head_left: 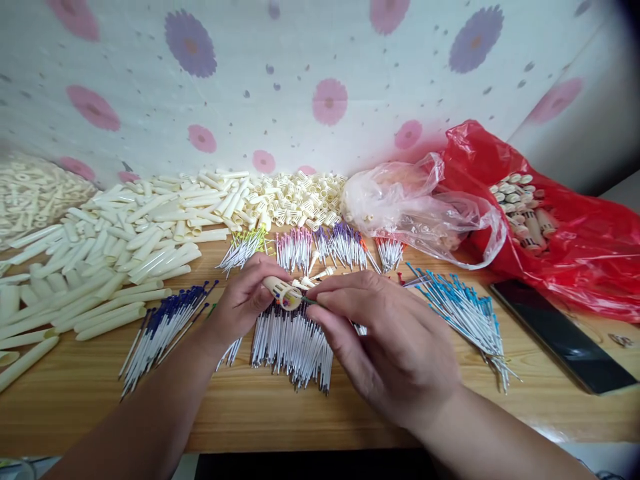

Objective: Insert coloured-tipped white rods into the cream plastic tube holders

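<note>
My left hand [243, 300] is closed around a cream slotted pen barrel [284, 293], its open end turned toward my right hand. Coloured bits show inside the slots and the opening. Thumb and fingertips of my right hand [395, 340] pinch a thin pen refill [309, 301] with a dark greenish end, right at the barrel's mouth. How far it reaches inside cannot be made out. Beneath both hands lies a pile of black-ended white refills [293, 347]. Small cream pen parts [323, 273] lie just behind my fingers.
Dark blue refills [170, 327] lie left, light blue refills [465, 313] right. Yellow, pink, purple and red refill bunches line the back. Cream tubes [125, 247] and slotted pieces [300, 197] are heaped behind. A clear bag [410, 200], a red bag [575, 227] and a phone [560, 333] occupy the right.
</note>
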Available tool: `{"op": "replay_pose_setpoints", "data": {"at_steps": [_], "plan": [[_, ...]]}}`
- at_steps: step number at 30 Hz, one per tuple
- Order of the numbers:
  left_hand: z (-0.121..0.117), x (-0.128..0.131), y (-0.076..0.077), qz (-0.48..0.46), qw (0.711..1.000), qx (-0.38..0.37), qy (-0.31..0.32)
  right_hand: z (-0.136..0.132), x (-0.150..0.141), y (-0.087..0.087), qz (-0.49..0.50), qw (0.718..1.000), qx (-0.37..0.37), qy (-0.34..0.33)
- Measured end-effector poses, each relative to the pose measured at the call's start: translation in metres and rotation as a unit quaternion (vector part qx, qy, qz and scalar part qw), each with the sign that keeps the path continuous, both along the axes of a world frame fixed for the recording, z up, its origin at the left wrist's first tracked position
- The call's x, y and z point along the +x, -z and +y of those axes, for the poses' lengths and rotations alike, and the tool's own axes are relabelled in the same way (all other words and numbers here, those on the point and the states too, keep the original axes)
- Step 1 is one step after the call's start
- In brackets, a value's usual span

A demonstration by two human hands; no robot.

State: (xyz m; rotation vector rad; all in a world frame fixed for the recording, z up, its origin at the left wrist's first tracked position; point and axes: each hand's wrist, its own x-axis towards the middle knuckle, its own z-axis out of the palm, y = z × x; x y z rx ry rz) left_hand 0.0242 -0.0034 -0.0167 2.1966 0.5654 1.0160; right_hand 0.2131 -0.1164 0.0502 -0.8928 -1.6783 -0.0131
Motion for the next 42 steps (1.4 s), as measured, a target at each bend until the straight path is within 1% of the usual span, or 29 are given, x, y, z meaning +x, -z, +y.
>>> {"op": "replay_pose_setpoints", "data": {"at_steps": [2, 4, 7, 10, 12, 15, 23, 28, 33, 37, 42], "plan": [[0.000, 0.000, 0.000, -0.007, 1.000, 0.016, -0.020, 0.006, -0.002, 0.005, 0.052, 0.998, -0.016, -0.029], [0.001, 0.000, 0.000, -0.017, 0.998, 0.042, -0.044, 0.011, -0.002, 0.011, 0.079, 0.996, -0.029, -0.037], [0.002, -0.002, 0.000, -0.023, 0.994, 0.078, -0.074, 0.016, -0.001, 0.017, 0.039, 0.998, -0.043, -0.036], [0.003, -0.005, 0.000, -0.023, 0.991, 0.094, -0.095, 0.019, 0.000, 0.023, -0.018, 0.999, -0.044, -0.026], [0.002, -0.007, -0.001, -0.021, 0.990, 0.097, -0.096, 0.020, 0.000, 0.026, -0.032, 0.999, -0.036, -0.005], [0.000, -0.006, -0.002, -0.013, 0.992, 0.101, -0.080, 0.021, 0.002, 0.030, -0.028, 0.999, -0.036, 0.016], [-0.004, -0.004, -0.005, 0.000, 0.992, 0.105, -0.075, 0.026, 0.004, 0.031, 0.008, 0.998, -0.057, -0.012], [-0.005, -0.005, -0.005, 0.012, 0.987, 0.127, -0.096, 0.028, 0.005, 0.032, 0.023, 0.995, -0.093, -0.031], [-0.007, -0.005, -0.007, 0.040, 0.979, 0.149, -0.132, 0.029, -0.002, 0.037, 0.056, 0.993, -0.105, -0.013], [-0.007, -0.007, -0.007, 0.045, 0.971, 0.178, -0.153, 0.033, -0.006, 0.043, 0.121, 0.981, -0.155, -0.007], [-0.006, -0.009, -0.006, 0.064, 0.962, 0.196, -0.177, 0.038, -0.008, 0.051, 0.206, 0.947, -0.239, -0.056]]}}
